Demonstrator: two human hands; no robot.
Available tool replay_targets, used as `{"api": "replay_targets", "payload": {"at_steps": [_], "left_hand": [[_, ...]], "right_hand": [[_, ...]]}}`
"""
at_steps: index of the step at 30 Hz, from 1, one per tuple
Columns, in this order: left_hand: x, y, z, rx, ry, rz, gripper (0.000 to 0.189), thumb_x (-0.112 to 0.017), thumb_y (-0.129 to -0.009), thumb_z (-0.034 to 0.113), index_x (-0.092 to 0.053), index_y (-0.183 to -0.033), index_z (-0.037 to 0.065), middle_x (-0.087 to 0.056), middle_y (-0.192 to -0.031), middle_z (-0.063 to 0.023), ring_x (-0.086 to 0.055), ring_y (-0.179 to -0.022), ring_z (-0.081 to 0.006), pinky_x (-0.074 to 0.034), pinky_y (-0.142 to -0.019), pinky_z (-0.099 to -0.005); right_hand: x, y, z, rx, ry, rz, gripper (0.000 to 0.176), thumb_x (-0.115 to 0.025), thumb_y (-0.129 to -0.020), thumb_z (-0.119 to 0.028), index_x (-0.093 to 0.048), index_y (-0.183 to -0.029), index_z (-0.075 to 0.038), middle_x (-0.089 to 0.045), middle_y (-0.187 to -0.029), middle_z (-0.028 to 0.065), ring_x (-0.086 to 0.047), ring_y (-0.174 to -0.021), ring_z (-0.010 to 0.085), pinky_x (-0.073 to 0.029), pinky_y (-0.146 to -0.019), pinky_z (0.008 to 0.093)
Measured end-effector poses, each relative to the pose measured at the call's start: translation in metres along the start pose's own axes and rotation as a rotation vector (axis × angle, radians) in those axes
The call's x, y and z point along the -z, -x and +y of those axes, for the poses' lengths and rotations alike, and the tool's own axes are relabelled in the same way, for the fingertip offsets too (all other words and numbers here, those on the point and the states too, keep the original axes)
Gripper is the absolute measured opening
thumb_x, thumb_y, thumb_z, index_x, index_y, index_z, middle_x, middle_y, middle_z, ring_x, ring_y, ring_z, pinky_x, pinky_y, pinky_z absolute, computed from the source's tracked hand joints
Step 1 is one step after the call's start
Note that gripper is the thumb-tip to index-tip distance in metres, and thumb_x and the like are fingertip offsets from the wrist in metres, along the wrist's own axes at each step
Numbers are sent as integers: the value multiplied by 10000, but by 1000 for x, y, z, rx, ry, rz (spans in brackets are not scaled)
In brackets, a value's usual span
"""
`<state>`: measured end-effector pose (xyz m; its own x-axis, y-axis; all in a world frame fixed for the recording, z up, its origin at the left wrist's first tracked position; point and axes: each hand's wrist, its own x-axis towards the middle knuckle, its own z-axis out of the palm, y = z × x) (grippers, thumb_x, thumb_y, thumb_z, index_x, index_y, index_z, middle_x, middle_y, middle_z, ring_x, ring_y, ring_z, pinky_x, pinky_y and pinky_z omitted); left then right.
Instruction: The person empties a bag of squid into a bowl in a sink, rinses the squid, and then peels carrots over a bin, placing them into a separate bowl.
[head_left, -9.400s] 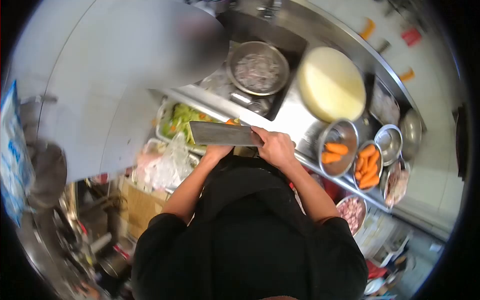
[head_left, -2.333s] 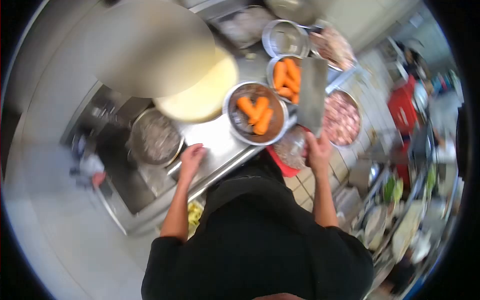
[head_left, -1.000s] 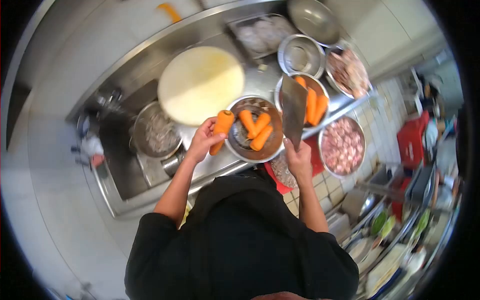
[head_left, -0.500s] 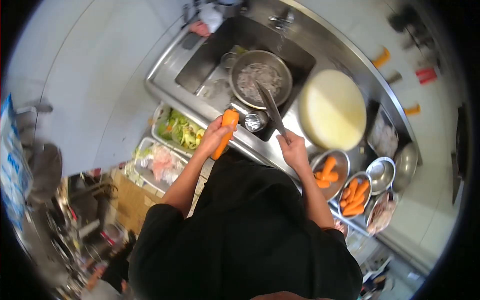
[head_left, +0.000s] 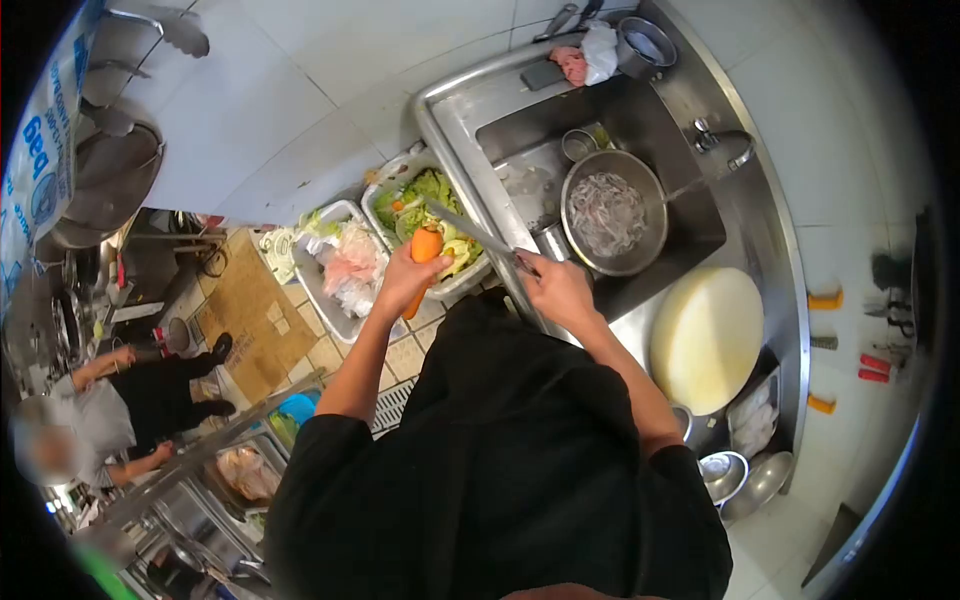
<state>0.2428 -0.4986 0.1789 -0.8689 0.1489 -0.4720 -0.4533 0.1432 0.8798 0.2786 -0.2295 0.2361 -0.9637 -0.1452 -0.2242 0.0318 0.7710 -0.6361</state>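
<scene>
My left hand is wrapped round an orange carrot, held upright at the near edge of the scrap bin. Green vegetable scraps fill that bin. In my right hand is a knife, gripped by its handle at the sink's front rim. Its long blade reaches left over the scraps, with the tip above and beyond the carrot's top.
In the sink, a metal bowl of greyish strips sits near a running faucet. A thick round cutting board stands to the right. Left lies a bin of plastic waste. Another person stands far left.
My view has turned left. The knife has swung from over the sink to over the scrap bin, beside the carrot. Both hands keep their hold.
</scene>
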Motion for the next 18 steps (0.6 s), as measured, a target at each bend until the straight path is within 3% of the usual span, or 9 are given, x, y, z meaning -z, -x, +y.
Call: {"api": "replay_targets", "payload": {"at_steps": [3, 4, 7, 8, 11, 18], "left_hand": [[2, 6, -14, -287, -150, -23, 385, -753, -797, 199, -582, -1074, -6, -633, -830, -62, -621, -742, -200, -501, -691, -347], [0, 3, -22, -377, -333, 86, 341, -750, -806, 236, -623, -1017, -1, -678, -976, -98, -623, -908, -270, -481, -824, -404], [0, 5, -37, -288, -465, 71, 290, -668, -860, 246, -631, -1026, 11, -659, -1013, -155, -612, -944, -310, -469, -843, -414], [2, 5, -45, -305, -678, 64, 270, -600, -896, 252, -631, -1017, 12, -640, -1018, -186, -599, -940, -334, -467, -841, -417], [0, 9, -45, -387, -641, 112, 286, -580, -897, 267, -608, -1018, 10, -649, -926, -171, -617, -856, -313, -467, -773, -418], [0, 17, -34, -304, -503, 139, 266, -594, -896, 261, -620, -979, 10, -658, -918, -152, -623, -841, -288, -479, -770, -401]], "right_hand": [[-7, -23, -30, 181, 111, -53, 379, -632, -810, -176, -657, -1185, -130, -690, -814, 181, -665, -765, 372, -527, -722, 469], [-13, -27, -35, 259, 125, -13, 421, -645, -768, -150, -657, -1189, -143, -688, -773, 167, -668, -718, 355, -532, -696, 460], [-24, -29, -44, 347, 122, -16, 442, -655, -739, -130, -662, -1181, -149, -691, -757, 152, -668, -688, 345, -531, -667, 452], [-26, -29, -45, 377, 122, -17, 449, -658, -730, -123, -664, -1178, -151, -692, -752, 148, -668, -679, 342, -531, -658, 449], [-29, -29, -47, 383, 110, -41, 439, -660, -739, -130, -665, -1177, -149, -688, -738, 148, -665, -668, 344, -528, -647, 454], [-32, -31, -53, 374, 89, -70, 421, -664, -765, -134, -661, -1186, -148, -679, -709, 150, -656, -642, 356, -525, -637, 459]]}}
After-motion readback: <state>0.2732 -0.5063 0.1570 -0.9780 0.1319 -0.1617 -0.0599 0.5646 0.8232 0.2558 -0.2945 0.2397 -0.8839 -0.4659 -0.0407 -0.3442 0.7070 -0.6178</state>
